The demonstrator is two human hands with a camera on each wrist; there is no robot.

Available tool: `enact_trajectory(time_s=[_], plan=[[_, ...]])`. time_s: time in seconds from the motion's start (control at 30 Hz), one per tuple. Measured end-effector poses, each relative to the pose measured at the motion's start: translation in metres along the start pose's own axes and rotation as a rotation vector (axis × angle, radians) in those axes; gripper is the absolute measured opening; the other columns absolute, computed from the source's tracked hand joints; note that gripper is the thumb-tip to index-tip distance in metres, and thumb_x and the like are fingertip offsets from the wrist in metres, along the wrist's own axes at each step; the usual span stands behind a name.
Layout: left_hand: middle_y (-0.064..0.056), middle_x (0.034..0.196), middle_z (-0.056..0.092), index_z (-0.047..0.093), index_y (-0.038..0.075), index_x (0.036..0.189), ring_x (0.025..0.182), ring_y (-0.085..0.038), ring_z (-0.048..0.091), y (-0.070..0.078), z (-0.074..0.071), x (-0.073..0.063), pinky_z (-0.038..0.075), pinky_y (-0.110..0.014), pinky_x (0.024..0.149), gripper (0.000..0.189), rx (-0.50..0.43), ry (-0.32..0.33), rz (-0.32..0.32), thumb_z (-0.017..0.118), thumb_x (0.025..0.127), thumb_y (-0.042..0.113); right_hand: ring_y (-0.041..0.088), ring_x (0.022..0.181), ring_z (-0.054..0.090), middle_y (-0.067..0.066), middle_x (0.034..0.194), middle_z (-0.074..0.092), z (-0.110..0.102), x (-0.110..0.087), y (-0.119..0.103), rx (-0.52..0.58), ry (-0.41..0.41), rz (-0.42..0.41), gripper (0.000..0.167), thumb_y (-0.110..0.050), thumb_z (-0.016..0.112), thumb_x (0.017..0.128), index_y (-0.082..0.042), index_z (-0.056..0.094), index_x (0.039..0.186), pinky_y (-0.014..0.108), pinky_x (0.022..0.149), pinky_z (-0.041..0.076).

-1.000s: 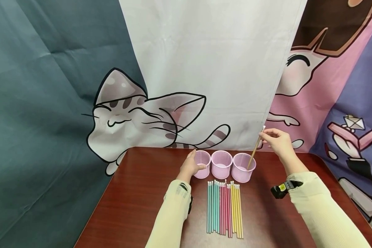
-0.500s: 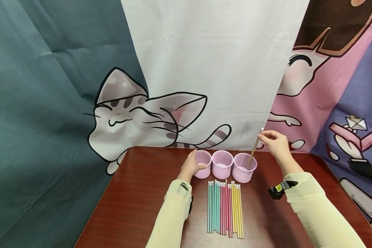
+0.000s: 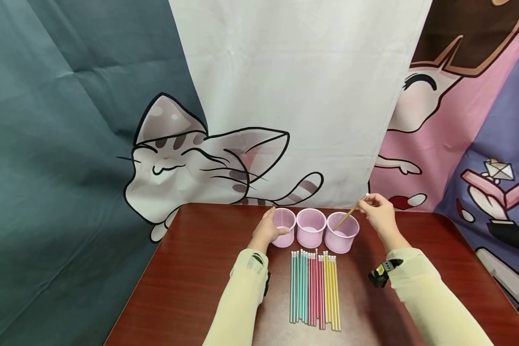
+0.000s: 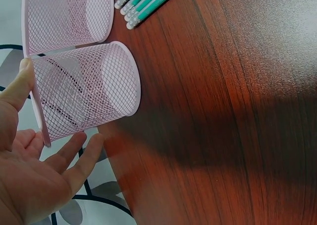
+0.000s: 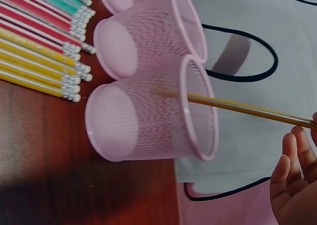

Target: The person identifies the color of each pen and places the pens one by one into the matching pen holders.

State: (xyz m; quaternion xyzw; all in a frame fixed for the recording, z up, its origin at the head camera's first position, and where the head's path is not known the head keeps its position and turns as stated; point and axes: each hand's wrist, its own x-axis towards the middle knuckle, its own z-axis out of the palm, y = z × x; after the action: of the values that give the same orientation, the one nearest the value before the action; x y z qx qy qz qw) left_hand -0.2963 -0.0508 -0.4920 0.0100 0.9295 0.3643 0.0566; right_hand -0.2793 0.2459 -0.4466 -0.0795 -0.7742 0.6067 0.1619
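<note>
Pencil [image 5: 247,109], a yellow one, is slanting from the right hand [image 3: 378,214] into the right cup [image 3: 340,244], one of three pink mesh cups standing in a row along the far edge of the table [image 3: 190,274]. The right thumb and fingers are pinching it together near its eraser end, and the white tip is poking just past them in the head view. Most of the shaft is extending below the grip, leaning down and leftward over the cup's rim. Its lower end is showing through the mesh in the right wrist view; whether it is touching the wall or base, one cannot tell. The right hand is hanging outside the cup, above and right of the rim.

The left hand [image 3: 265,229] is resting at the left cup [image 3: 284,241], its thumb touching the rim and its fingers spreading apart down the cup's outer left side. The middle cup [image 3: 310,238] is standing between the other two, just beside each.

Nearer the person, teal pencils [image 3: 299,288], pink pencils [image 3: 315,293] and yellow pencils [image 3: 332,293] are lying side by side from left to right, their eraser ends pointing toward the table's far edge. Beyond that edge, a printed cloth [image 3: 307,96] is hanging, showing a cat [image 3: 166,185] on the left.
</note>
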Motion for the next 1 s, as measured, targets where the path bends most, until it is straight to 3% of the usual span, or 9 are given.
enact_trajectory(time_s=[0.53, 1.0], plan=[[-0.004, 0.149, 0.029, 0.028, 0.013, 0.146, 0.127, -0.028, 0.039, 0.000, -0.001, 0.000, 0.036, -0.048, 0.098, 0.092, 0.009, -0.001, 0.010, 0.080, 0.072, 0.031, -0.001, 0.054, 0.056, -0.012, 0.064, 0.052, 0.002, -0.006, 0.030, -0.067, 0.015, 0.128, 0.009, -0.005, 0.059, 0.083, -0.002, 0.052, 0.088, 0.017, 0.050, 0.044], [-0.002, 0.149, 0.029, 0.027, 0.015, 0.146, 0.127, -0.027, 0.039, 0.000, -0.001, -0.001, 0.035, -0.046, 0.099, 0.093, -0.004, -0.005, -0.006, 0.079, 0.072, 0.031, 0.001, 0.059, 0.057, -0.018, 0.065, 0.055, -0.007, -0.010, 0.038, -0.127, 0.029, 0.177, 0.026, -0.017, 0.062, 0.086, 0.001, 0.055, 0.105, 0.019, 0.053, 0.048]])
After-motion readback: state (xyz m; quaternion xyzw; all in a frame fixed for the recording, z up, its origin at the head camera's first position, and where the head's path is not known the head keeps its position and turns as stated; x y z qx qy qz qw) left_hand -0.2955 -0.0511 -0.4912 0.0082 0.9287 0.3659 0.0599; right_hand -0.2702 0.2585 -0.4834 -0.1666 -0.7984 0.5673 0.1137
